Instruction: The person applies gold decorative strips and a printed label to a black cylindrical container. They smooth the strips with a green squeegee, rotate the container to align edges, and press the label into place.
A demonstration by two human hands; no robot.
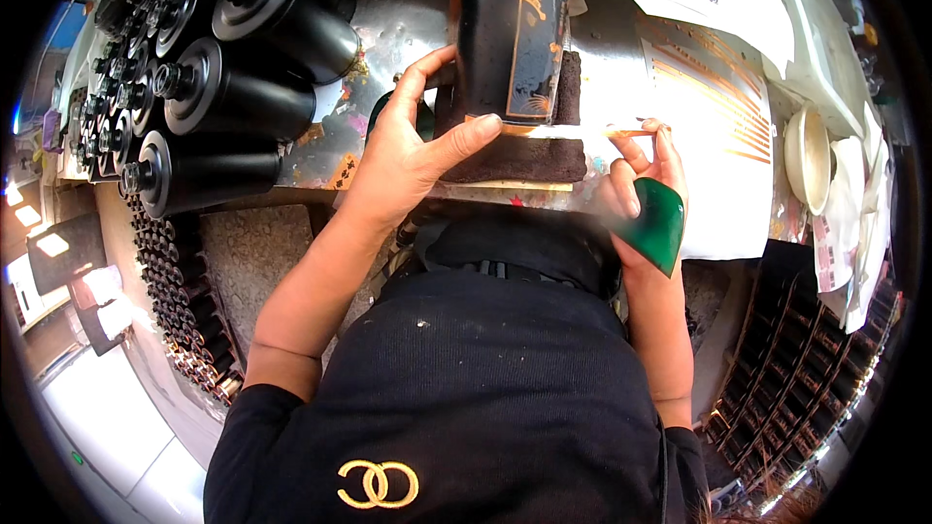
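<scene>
A glossy black bottle-like cylinder [490, 34] with gold painted figures and a gold border line lies lengthwise away from me on a dark brown cloth pad [524, 160]. My left hand [417, 131] grips its left side, thumb across the near end and fingers spread along the side. Just right of that end, my right hand [650, 160] pinches a thin brush-like stick [631, 133] with a golden-orange shaft; its tip is too small to make out. A glossy dark green curved piece [660, 223] sits against the fingers of that hand. Another dark green piece [419, 118] shows partly behind my left hand.
Several matte black bottles [243, 87] with threaded necks lie stacked at the left. A white sheet [718, 175] with gold strokes lies at the right, near a pale bowl [808, 160]. Racks of dark cylinders [806, 369] stand below the paint-spotted metal tabletop [408, 19].
</scene>
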